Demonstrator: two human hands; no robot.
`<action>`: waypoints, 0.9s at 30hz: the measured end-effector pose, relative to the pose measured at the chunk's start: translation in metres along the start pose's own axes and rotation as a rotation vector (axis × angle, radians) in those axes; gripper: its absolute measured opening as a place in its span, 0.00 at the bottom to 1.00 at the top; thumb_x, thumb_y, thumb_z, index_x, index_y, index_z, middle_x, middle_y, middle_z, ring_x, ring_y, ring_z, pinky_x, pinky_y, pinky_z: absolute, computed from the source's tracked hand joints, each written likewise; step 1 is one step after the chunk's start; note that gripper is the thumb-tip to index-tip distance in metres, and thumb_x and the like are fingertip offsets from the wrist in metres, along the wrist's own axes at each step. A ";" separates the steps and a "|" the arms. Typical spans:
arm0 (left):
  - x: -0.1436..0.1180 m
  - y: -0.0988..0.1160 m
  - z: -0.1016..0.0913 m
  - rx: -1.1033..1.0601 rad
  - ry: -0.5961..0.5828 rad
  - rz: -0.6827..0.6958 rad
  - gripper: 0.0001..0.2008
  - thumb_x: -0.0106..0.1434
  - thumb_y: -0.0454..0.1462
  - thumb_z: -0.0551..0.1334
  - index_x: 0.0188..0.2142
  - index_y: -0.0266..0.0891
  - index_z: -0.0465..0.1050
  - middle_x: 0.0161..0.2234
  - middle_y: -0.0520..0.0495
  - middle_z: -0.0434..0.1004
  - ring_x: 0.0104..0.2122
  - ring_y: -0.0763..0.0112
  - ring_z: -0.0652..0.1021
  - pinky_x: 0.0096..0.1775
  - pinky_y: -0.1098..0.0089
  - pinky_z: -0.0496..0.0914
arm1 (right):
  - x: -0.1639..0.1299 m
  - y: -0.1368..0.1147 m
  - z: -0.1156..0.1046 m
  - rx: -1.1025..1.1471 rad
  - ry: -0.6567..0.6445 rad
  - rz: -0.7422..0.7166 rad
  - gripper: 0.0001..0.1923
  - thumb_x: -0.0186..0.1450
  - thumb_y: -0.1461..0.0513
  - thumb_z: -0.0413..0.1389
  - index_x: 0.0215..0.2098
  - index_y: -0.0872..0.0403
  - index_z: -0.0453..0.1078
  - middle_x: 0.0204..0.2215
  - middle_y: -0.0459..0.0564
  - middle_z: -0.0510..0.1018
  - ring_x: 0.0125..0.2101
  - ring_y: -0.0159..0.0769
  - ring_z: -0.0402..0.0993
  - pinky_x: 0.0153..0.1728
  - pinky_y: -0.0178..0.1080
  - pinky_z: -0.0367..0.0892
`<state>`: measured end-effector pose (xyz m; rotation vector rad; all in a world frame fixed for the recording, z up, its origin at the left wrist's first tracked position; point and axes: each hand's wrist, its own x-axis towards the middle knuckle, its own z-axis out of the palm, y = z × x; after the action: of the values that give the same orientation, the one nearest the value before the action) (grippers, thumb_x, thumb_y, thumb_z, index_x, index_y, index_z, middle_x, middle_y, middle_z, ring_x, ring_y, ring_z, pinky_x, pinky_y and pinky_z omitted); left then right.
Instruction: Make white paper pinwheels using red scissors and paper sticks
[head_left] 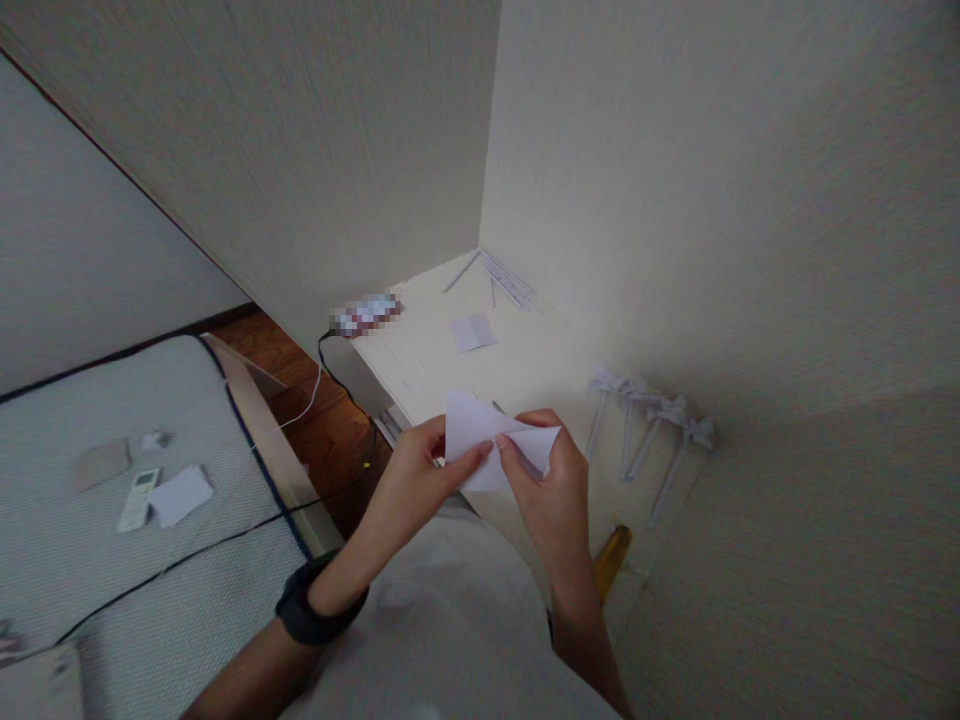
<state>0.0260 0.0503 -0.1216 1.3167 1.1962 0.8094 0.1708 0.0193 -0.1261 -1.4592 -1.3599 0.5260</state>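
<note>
Nearest, at the bottom middle of the frame, the person's pale shirt [450, 610] fills the foreground, with both forearms rising from it. A dark band [311, 605] sits on the left wrist. Just above, at the centre of the frame, the left hand [409, 480] and the right hand [551, 490] meet on a folded white paper [487, 435]. Each hand pinches it closed between thumb and fingers: the left grips the lower left edge, the right holds the right corner, and the two forefingers touch at the paper's lower middle. The paper is held in the air, over the near edge of a white table [427, 360].

Right of the right wrist, a yellowish handle [611, 560] pokes up low on the table. Further right, a row of thin rolled paper sticks with knotted tops [649, 425] lies near the wall.

At the lower left, a grey mat [90, 400] carries a white remote [137, 498], a loose white sheet [181, 494] and a black cable [187, 560] running across it.

Farther up the table lies a small square paper [472, 331]; at its left edge sits a blurred object [366, 313] that cannot be made out. In the far corner, a bundle of thin sticks [506, 280] rests against the wall.
</note>
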 end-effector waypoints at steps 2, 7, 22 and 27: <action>0.001 0.000 0.000 -0.016 0.001 0.005 0.13 0.56 0.43 0.66 0.34 0.35 0.77 0.31 0.45 0.80 0.30 0.64 0.76 0.33 0.67 0.71 | 0.000 0.000 0.000 -0.043 0.014 -0.107 0.05 0.64 0.67 0.56 0.36 0.51 0.67 0.30 0.45 0.75 0.32 0.36 0.73 0.34 0.38 0.70; 0.001 0.003 0.001 -0.177 0.005 -0.005 0.12 0.54 0.42 0.67 0.34 0.35 0.76 0.30 0.47 0.80 0.29 0.67 0.75 0.33 0.69 0.70 | 0.001 0.000 -0.001 -0.047 -0.038 -0.259 0.10 0.66 0.71 0.53 0.39 0.52 0.71 0.36 0.50 0.76 0.39 0.36 0.75 0.42 0.40 0.72; -0.006 0.006 0.004 -0.422 0.078 -0.071 0.23 0.62 0.54 0.60 0.37 0.36 0.79 0.34 0.43 0.81 0.35 0.62 0.78 0.34 0.69 0.70 | 0.000 0.005 -0.002 -0.137 -0.255 -0.271 0.40 0.59 0.80 0.40 0.62 0.45 0.67 0.55 0.54 0.68 0.54 0.40 0.67 0.54 0.46 0.68; -0.005 0.008 0.002 -0.405 0.048 -0.054 0.17 0.56 0.43 0.70 0.43 0.38 0.77 0.40 0.45 0.82 0.39 0.64 0.79 0.42 0.68 0.71 | -0.002 0.007 0.004 -0.192 -0.342 -0.194 0.43 0.60 0.79 0.39 0.67 0.42 0.58 0.60 0.52 0.64 0.60 0.42 0.63 0.59 0.51 0.65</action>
<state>0.0282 0.0459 -0.1135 0.9345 1.0328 0.9884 0.1704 0.0197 -0.1341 -1.4116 -1.8449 0.5474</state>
